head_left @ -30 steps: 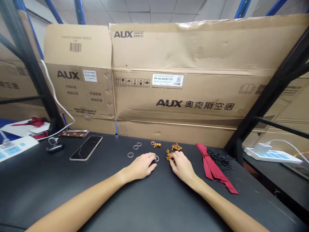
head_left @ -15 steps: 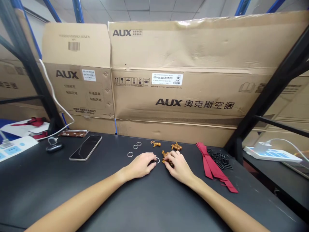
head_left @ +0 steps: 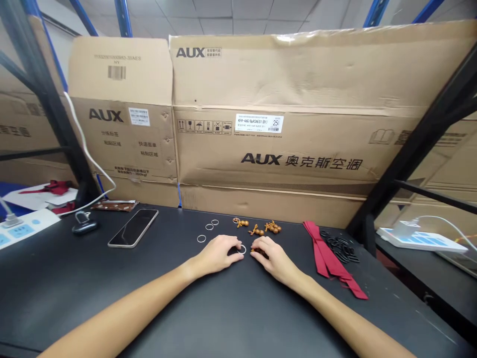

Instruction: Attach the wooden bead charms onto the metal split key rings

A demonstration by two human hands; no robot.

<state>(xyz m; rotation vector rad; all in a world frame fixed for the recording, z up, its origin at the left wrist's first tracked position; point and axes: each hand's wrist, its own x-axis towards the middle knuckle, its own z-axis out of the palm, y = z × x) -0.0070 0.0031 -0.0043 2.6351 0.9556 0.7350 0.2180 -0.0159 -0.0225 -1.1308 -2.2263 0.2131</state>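
Observation:
My left hand (head_left: 216, 256) rests on the black table top (head_left: 74, 298), its fingertips beside a thin silver ring (head_left: 242, 249). Further left lie several more silver rings (head_left: 209, 226). My right hand (head_left: 275, 259) curls over a small brown beaded piece (head_left: 260, 252), which is mostly hidden under the fingers. Just beyond my hands, small orange-brown gourd bead charms (head_left: 273, 227) lie in a loose row. Another charm (head_left: 241, 223) sits close to the rings.
A dark red ribbon (head_left: 324, 253) and a pile of black rings (head_left: 340, 247) lie on the right. A smartphone (head_left: 133, 227) and a small black padlock (head_left: 84, 223) lie on the left. Large cardboard boxes (head_left: 268, 124) stand behind the table.
My right hand has shifted left and nearer to me, and a gourd charm now lies clear of it further back. My left hand has barely moved.

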